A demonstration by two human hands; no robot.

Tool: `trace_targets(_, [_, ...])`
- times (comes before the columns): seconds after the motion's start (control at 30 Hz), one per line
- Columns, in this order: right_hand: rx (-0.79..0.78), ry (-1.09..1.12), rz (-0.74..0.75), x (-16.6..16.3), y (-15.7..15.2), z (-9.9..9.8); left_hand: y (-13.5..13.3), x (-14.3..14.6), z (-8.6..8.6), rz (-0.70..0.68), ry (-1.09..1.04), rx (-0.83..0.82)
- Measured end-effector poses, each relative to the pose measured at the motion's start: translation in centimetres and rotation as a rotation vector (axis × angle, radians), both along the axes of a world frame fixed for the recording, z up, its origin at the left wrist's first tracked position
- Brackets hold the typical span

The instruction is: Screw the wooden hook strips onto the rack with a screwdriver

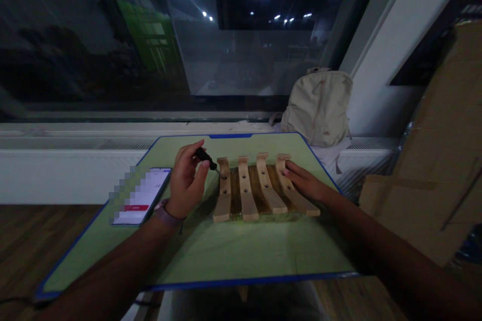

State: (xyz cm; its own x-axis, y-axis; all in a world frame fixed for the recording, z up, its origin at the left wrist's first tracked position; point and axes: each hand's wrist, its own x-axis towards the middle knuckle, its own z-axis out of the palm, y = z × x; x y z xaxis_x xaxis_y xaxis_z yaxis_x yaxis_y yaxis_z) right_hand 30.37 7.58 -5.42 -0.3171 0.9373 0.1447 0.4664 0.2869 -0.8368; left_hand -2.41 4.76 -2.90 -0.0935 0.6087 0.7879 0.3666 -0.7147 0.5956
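Note:
In my left hand (188, 175) is a short screwdriver (205, 157) with a black handle, pinched between thumb and fingers. Its metal tip meets the upper hole of the leftmost wooden slat (223, 195). That slat belongs to a wooden piece with several curved slats, each with holes, lying over a brown, shiny panel (255, 188). My right hand (303, 180) grips the rightmost slat (292, 188) near its upper end, with the fingertips on its face and edge. The rest of the right hand's grip is partly hidden behind the slat.
The pale green table (263, 256) has a blue edge. A phone (145, 195) with a lit screen lies left of my left hand. Behind the table, a beige backpack (320, 105) stands by the window. Cardboard (433, 145) rises at the right.

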Motion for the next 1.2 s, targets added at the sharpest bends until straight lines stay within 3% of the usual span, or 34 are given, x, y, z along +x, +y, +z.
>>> trace_targets(0.13, [0.015,-0.007,0.027,0.0,0.0,0.0,0.2,0.0,-0.2,0.06,0.02,-0.009])
trace_targets(0.43, [0.015,0.006,0.034,-0.1,0.0,0.2,0.0,0.3,0.1,-0.061,-0.063,-0.008])
trace_targets(0.6, [0.01,-0.012,0.026,0.0,0.0,0.0,0.1,0.3,0.3,0.041,-0.03,0.013])
trace_targets(0.83, [0.019,0.016,0.023,-0.2,-0.2,0.3,-0.3,0.6,0.4,-0.119,-0.048,-0.007])
trace_targets(0.97, [0.001,-0.006,0.013,-0.1,-0.1,0.1,-0.4,0.2,0.7,0.005,0.064,0.1])
trace_targets(1.07, [-0.007,-0.008,0.002,0.1,0.0,-0.1,-0.3,0.2,0.6,0.081,0.077,0.063])
trace_targets(1.2, [-0.004,-0.005,-0.002,0.2,0.0,-0.2,-0.2,0.6,0.1,-0.092,-0.024,0.025])
